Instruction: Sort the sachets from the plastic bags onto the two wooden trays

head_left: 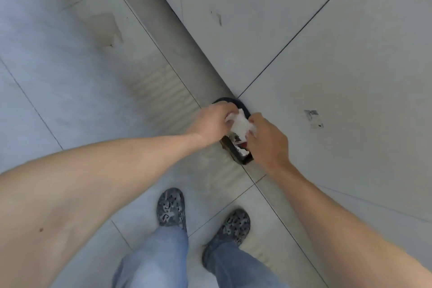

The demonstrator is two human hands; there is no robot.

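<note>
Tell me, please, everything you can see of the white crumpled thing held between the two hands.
The white crumpled thing looks like thin, translucent plastic, bunched into wrinkled folds. The left hand pinches its left side and the right hand grips its right side. It is held above a dark bin that stands on the tiled floor. Its contents cannot be made out.

- Floor: pale grey tiles, thin dark joints, stained patches.
- Wall: light panels with dark seams, meeting the floor along a diagonal edge.
- Bin: dark, at the wall's foot.
- Shoes: grey, mottled, side by side.
- Jeans: blue.
</note>
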